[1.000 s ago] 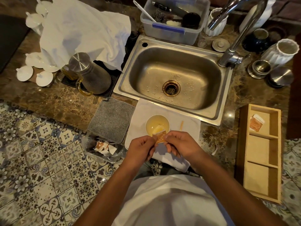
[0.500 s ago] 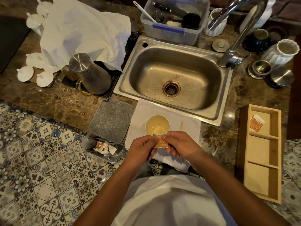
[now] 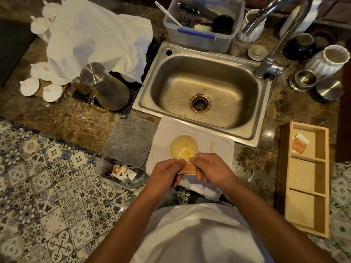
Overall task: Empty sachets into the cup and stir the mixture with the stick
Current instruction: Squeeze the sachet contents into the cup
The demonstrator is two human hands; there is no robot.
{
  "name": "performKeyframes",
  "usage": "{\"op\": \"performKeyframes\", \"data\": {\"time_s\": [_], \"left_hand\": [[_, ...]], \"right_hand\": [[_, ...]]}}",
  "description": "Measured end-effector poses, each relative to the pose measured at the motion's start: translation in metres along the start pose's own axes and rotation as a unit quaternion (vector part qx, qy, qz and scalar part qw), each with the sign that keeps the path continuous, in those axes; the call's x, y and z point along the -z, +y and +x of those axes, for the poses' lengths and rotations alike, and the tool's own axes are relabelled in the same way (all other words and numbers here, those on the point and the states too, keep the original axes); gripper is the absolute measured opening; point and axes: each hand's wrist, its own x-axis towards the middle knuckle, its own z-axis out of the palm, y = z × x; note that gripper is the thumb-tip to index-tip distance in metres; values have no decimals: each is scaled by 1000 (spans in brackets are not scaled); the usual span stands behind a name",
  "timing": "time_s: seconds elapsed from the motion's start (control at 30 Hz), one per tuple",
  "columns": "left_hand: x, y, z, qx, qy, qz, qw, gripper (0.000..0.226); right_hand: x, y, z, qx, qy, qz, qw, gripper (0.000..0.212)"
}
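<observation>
A white cup [image 3: 183, 148] with a pale heap of powder inside stands on a white cloth [image 3: 218, 147] just in front of the sink. An orange sachet [image 3: 188, 168] is pinched at its top between my left hand [image 3: 167, 172] and my right hand [image 3: 210, 168], just on the near side of the cup. A thin wooden stick [image 3: 211, 146] lies on the cloth to the right of the cup. Another orange sachet [image 3: 299, 146] rests in the far compartment of a wooden tray [image 3: 284, 177] at the right.
The steel sink [image 3: 205, 92] and its tap [image 3: 269, 35] are behind the cloth. A grey mat [image 3: 131, 139] lies left of the cup, with a clear bag of torn sachets [image 3: 123, 172] below it. A steel jug [image 3: 106, 86], white lids and a plastic tub [image 3: 201, 21] crowd the counter.
The sachet and both hands have dropped slightly toward me, away from the cup's rim. The sachet hangs more upright between my fingers now.
</observation>
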Motion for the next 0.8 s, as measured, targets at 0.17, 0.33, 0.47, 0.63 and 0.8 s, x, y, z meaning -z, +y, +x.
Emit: {"op": "performKeyframes", "data": {"time_s": [0.17, 0.33, 0.47, 0.63, 0.8], "left_hand": [[0, -3, 0, -11, 10, 9, 1000, 43], [1, -5, 1, -6, 30, -7, 999, 46], [1, -5, 0, -12, 20, -5, 1000, 41], [0, -6, -1, -4, 28, -10, 1000, 42], [0, -5, -1, -10, 28, -11, 1000, 36]], "right_hand": [[3, 0, 1, 6, -10, 6, 1000, 34], [2, 2, -1, 5, -39, -31, 999, 32], [2, 4, -1, 3, -40, -19, 999, 35], [0, 5, -3, 4, -51, -26, 998, 33], [2, 4, -5, 19, -64, -26, 997, 33]]}}
